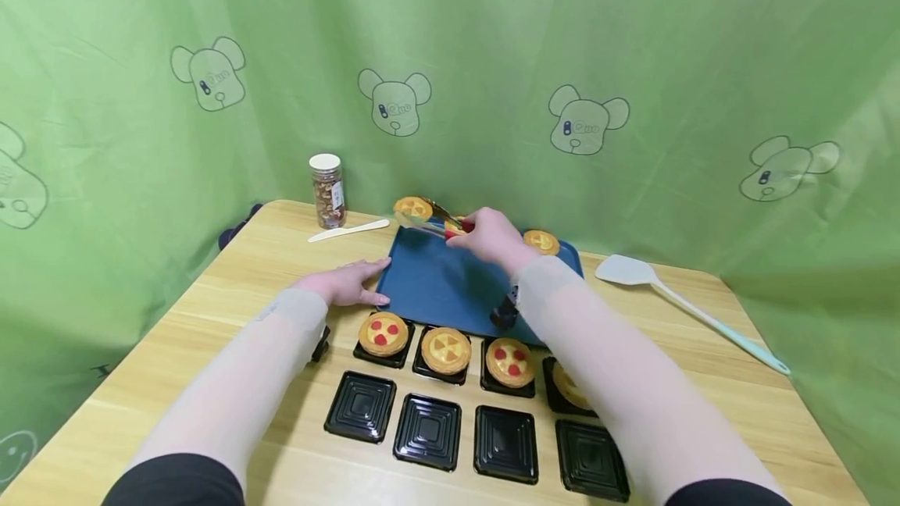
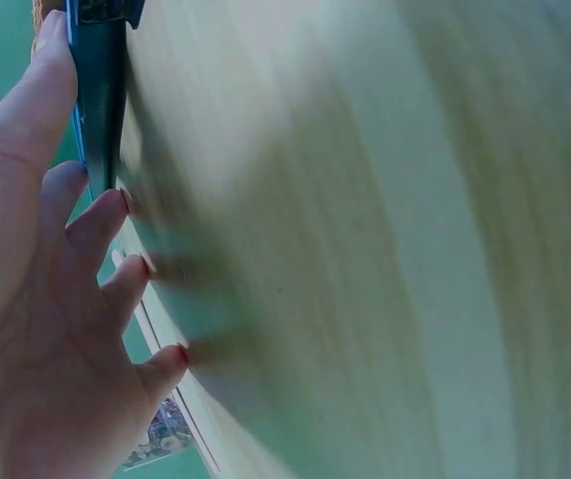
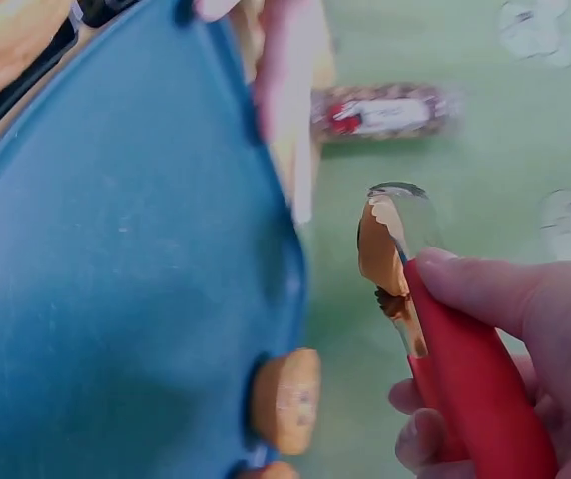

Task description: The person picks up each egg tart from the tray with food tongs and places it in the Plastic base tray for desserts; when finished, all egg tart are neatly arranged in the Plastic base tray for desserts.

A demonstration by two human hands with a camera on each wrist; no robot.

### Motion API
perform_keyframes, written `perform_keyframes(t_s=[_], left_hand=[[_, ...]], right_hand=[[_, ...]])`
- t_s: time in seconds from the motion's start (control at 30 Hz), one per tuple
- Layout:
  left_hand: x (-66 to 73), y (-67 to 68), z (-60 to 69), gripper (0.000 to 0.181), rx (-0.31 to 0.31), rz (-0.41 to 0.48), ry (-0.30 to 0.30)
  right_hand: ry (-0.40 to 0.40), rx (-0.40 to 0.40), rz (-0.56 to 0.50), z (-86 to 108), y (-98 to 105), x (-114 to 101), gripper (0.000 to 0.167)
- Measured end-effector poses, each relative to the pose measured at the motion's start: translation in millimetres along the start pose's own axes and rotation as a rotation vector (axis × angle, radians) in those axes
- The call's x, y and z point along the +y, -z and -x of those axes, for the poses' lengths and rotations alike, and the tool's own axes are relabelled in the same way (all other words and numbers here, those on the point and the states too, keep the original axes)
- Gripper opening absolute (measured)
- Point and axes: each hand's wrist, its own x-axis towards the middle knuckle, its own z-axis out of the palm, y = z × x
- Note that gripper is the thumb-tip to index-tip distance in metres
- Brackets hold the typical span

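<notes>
My right hand (image 1: 495,239) (image 3: 555,329) holds tongs (image 3: 475,389) by their red handles. Between the tong tips is a golden tart (image 1: 412,208) (image 3: 377,244), raised at the back left corner of the blue tray (image 1: 436,276) (image 3: 126,259). A tart (image 3: 285,401) stands by the tray's back edge, and another tart (image 1: 541,241) lies farther right. At the tray's left edge, my left hand (image 1: 344,284) (image 2: 56,309) rests with fingers spread, thumb and fingertips touching the rim and table.
Several tarts (image 1: 446,350) sit on black square trays in front, with another row of black square trays (image 1: 427,432) nearer. A nut jar (image 1: 329,192) (image 3: 390,111) and a white knife (image 1: 348,230) lie back left; a spatula (image 1: 675,295) lies right. Green cloth hangs behind.
</notes>
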Motion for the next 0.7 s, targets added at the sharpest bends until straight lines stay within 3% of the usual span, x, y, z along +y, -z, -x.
perform_keyframes(t_s=[0.27,0.43,0.7], left_hand=[[5.4,1.8,7.2,0.094,0.001,-0.001,-0.013],[8.1,1.5,10.7,0.092,0.003,-0.012,-0.021],[12.5,3.5,13.4,0.076,0.039,0.014,-0.064]], right_hand=[[0.107,-0.010,-0.013,50.1,38.0,-8.7,0.067],[0.191,-0.044,-0.013,94.3,52.7,-14.3,0.069],[0.308,-0.130,-0.014,165.4,49.5,-18.1,0.062]])
